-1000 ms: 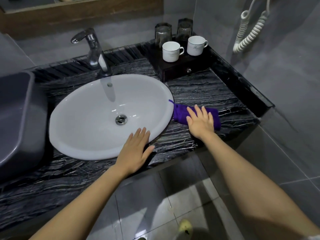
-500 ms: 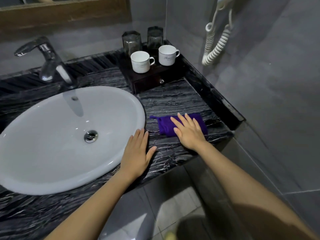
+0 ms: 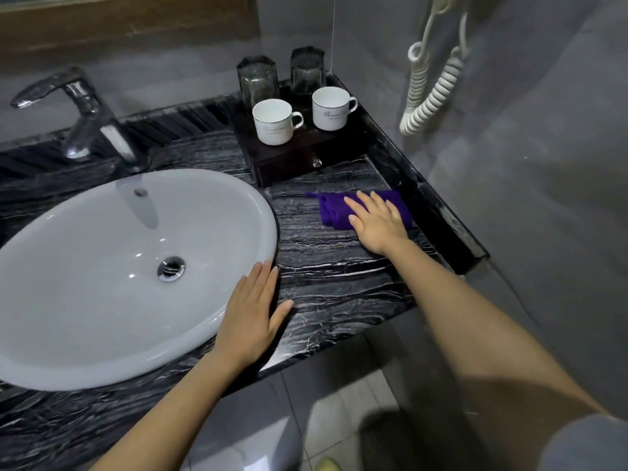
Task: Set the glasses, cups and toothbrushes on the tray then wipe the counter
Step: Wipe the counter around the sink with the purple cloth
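My right hand [image 3: 375, 222] presses flat on a folded purple cloth [image 3: 331, 209] lying on the black marble counter [image 3: 326, 263], right of the basin. My left hand [image 3: 251, 317] rests flat, fingers apart, on the basin's front right rim and holds nothing. At the back right corner stands a dark wooden tray [image 3: 289, 161] with a small drawer knob. On it are two white cups [image 3: 273, 121] [image 3: 331, 108] in front and two dark glasses [image 3: 257, 79] [image 3: 306, 71] behind. No toothbrushes are visible.
A white oval basin [image 3: 112, 266] fills the counter's left part, with a chrome faucet [image 3: 85, 117] behind it. A white coiled cord [image 3: 431, 93] hangs on the grey wall to the right. A raised marble edge [image 3: 445, 212] borders the counter's right side. Tiled floor lies below.
My right hand has slid the purple cloth away from the basin toward the counter's right edge. The view has swung right and closer. My left hand stays on the basin rim.
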Demonstrator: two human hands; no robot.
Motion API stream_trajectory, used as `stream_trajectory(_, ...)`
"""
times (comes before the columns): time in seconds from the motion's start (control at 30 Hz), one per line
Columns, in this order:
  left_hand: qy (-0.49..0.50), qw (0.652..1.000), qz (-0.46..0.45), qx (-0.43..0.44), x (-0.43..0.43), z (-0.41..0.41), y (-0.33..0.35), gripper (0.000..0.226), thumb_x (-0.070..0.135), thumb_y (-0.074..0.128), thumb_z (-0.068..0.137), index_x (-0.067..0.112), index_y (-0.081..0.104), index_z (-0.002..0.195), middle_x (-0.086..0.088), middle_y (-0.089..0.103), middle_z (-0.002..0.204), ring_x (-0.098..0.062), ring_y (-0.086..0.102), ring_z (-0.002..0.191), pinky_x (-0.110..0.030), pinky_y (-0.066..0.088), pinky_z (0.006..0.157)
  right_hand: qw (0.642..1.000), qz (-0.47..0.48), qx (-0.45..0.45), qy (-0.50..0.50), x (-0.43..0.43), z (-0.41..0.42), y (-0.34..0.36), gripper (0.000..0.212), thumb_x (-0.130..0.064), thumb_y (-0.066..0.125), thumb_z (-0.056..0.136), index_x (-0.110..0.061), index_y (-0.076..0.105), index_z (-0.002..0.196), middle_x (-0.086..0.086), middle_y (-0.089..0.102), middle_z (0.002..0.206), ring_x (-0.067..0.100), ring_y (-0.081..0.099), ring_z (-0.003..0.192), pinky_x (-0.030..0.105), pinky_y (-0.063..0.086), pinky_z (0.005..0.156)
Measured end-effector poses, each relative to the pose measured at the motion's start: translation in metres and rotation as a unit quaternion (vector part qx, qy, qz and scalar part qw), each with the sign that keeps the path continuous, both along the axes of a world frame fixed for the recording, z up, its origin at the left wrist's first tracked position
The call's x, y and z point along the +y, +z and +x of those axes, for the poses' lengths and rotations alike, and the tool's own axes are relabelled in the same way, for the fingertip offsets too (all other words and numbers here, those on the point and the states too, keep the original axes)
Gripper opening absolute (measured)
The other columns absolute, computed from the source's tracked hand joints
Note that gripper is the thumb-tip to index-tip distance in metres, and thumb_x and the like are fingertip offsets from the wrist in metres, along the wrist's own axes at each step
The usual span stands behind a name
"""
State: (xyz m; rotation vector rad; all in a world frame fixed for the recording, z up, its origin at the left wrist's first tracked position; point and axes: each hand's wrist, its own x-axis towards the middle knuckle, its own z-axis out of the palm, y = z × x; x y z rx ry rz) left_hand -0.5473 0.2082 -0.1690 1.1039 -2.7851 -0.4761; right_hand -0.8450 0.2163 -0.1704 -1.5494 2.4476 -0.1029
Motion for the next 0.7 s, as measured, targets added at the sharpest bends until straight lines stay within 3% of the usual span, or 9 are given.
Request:
stream_trajectory(0.1, -0.004, 1.000, 0.005, 0.005, 0.000, 0.000, 0.000, 0.090, 0.069, -0.005, 0.079, 0.014, 0.014, 0.147, 0.002, 0.003, 0.155, -0.013, -0.005, 0.143, -0.033, 0.000, 0.118, 0.999, -0.024, 0.005, -0.034, 0.033, 0.004, -0.005, 0.049, -0.041, 0.019, 0.100, -0.034, 0.016, 0.149, -0.005, 0.011, 0.161, 0.020, 0.005, 0.148, 0.041, 0.003, 0.119)
stream_trajectory(0.27, 0.007, 0.999, 0.042, 0.018, -0.004, 0.000, -0.001, 0.060, 0.044, 0.031, 0.096, 0.014, 0.017, 0.147, -0.003, 0.009, 0.158, -0.017, 0.001, 0.146, -0.034, 0.001, 0.118, 0.993, -0.048, 0.005, -0.105, 0.077, 0.067, -0.010, 0.050, -0.040, 0.023, 0.099, -0.032, 0.019, 0.149, -0.002, 0.015, 0.160, 0.024, 0.008, 0.148, 0.044, 0.006, 0.119)
stream_trajectory(0.53, -0.101, 0.990, 0.088, 0.034, 0.003, 0.035, 0.016, 0.051, 0.025, 0.037, 0.098, 0.012, 0.022, 0.145, -0.011, 0.016, 0.156, -0.021, 0.010, 0.146, -0.029, 0.004, 0.117, 0.996, -0.054, -0.022, -0.069, 0.103, 0.210, -0.006, 0.052, -0.039, 0.024, 0.099, -0.033, 0.013, 0.149, -0.003, 0.008, 0.161, 0.023, 0.002, 0.149, 0.043, -0.001, 0.119)
stream_trajectory(0.7, -0.082, 0.991, 0.079, 0.070, 0.012, 0.105, 0.019, 0.046, 0.019, 0.040, 0.097, 0.010, 0.034, 0.141, -0.008, 0.030, 0.152, -0.022, 0.024, 0.142, -0.024, 0.009, 0.114, 0.998, -0.052, -0.037, -0.015, 0.106, 0.269, -0.006, 0.052, -0.037, 0.025, 0.099, -0.032, 0.014, 0.150, -0.003, 0.008, 0.161, 0.022, 0.000, 0.149, 0.042, -0.004, 0.119)
